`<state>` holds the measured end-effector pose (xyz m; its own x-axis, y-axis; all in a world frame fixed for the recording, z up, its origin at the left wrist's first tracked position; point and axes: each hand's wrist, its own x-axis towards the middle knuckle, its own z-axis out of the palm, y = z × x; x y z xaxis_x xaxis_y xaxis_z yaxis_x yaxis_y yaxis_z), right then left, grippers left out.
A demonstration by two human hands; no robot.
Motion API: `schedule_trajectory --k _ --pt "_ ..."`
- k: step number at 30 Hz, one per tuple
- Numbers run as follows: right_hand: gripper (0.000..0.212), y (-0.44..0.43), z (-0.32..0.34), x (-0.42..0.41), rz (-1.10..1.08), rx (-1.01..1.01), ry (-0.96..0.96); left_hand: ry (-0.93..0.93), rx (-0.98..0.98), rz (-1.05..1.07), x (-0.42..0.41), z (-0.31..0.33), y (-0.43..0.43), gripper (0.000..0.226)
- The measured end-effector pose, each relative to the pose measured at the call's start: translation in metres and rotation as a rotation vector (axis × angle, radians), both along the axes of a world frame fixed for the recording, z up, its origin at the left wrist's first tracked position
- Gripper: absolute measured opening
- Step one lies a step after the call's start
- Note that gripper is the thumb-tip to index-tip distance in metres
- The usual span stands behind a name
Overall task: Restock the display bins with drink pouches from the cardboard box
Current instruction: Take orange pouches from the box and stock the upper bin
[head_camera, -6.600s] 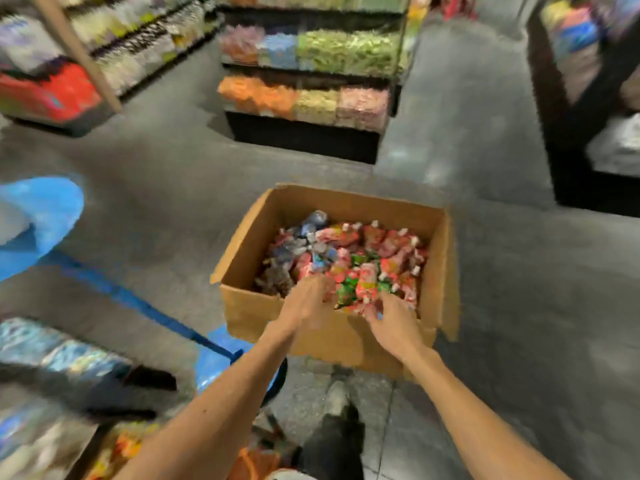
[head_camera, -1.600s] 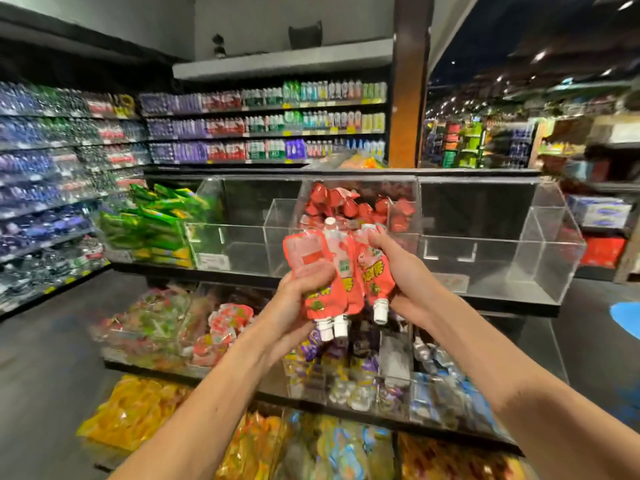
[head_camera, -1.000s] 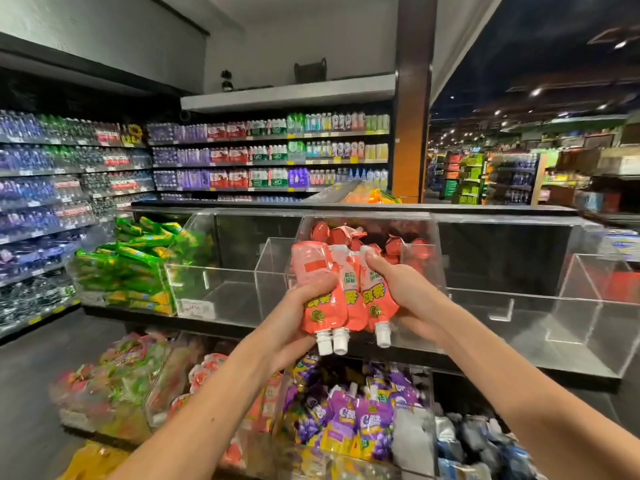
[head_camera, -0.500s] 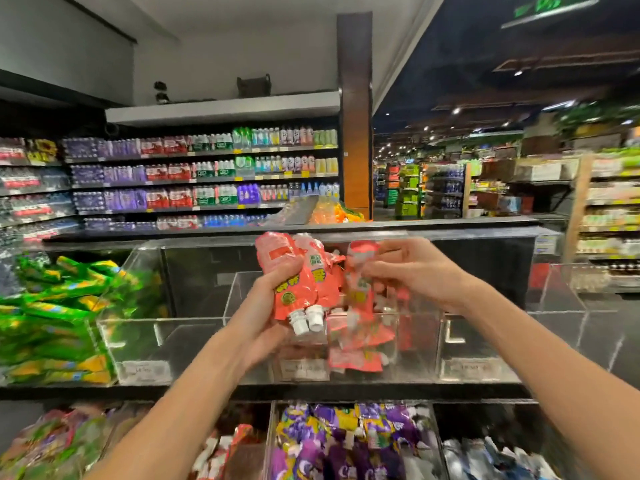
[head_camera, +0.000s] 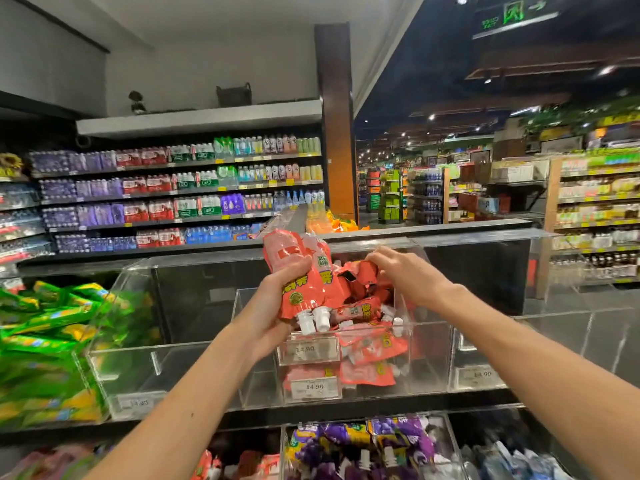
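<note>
My left hand (head_camera: pixel 273 306) grips two red drink pouches (head_camera: pixel 294 271) upside down, their white caps pointing down, just left of and above a clear acrylic display bin (head_camera: pixel 429 355). That bin holds a pile of the same red pouches (head_camera: pixel 370 344) behind 14.90 price tags. My right hand (head_camera: pixel 408 275) reaches over the bin from the right. Its fingertips are closed on a red pouch (head_camera: pixel 363 271) at the top of the pile. The cardboard box is out of view.
To the left stand an empty clear bin (head_camera: pixel 156 368) and a bin of green pouches (head_camera: pixel 45 334). Another empty clear bin (head_camera: pixel 554 334) is on the right. Purple pouches (head_camera: pixel 363 441) fill a lower bin. Bottle shelves (head_camera: pixel 180 192) line the back wall.
I have come closer to the bin. My right hand carried one red pouch away from the bunch and down onto the pile, while my left hand kept the other two.
</note>
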<state>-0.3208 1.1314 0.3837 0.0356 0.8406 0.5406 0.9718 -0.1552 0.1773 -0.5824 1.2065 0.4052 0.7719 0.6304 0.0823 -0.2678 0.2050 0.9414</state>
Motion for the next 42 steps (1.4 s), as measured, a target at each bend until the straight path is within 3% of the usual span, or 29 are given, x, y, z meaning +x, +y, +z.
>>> schedule_trajectory --k 4,7,15,21,25,26,29,31,35,42 --pt "0.042 0.013 -0.003 0.0 -0.2 -0.028 -0.216 0.047 0.048 0.001 0.004 -0.001 0.0 0.058" --pt "0.028 0.026 0.0 -0.006 -0.323 -0.019 -0.226 0.055 0.041 0.011 0.009 -0.001 -0.001 0.059" --pt "0.029 0.051 -0.002 -0.021 -0.432 -0.102 -0.19 0.034 0.007 0.032 0.021 -0.004 -0.004 0.053" --pt "0.065 0.041 0.001 -0.02 -0.398 -0.193 0.069 0.013 -0.015 0.035 0.024 -0.008 -0.002 0.051" --pt "0.053 0.024 0.013 -0.024 -0.243 0.002 0.21 -0.004 -0.082 0.007 0.031 -0.009 0.003 0.046" --pt "0.045 0.017 0.018 -0.028 -0.168 0.053 0.341 -0.006 -0.106 0.0 0.034 -0.008 0.003 0.045" --pt "0.038 0.0 0.038 -0.039 0.094 -0.012 1.03 -0.008 -0.168 -0.086 0.045 -0.006 -0.001 0.048" --pt "0.037 -0.009 0.047 -0.04 0.19 -0.126 1.277 -0.022 -0.191 -0.127 0.052 -0.005 -0.003 0.046" --pt "0.025 -0.021 0.053 -0.025 0.247 -0.137 1.401 -0.05 -0.238 -0.194 0.069 -0.001 -0.003 0.054" --pt "0.015 -0.036 0.057 -0.01 0.24 -0.024 1.368 -0.072 -0.164 -0.228 0.093 0.009 -0.018 0.03"
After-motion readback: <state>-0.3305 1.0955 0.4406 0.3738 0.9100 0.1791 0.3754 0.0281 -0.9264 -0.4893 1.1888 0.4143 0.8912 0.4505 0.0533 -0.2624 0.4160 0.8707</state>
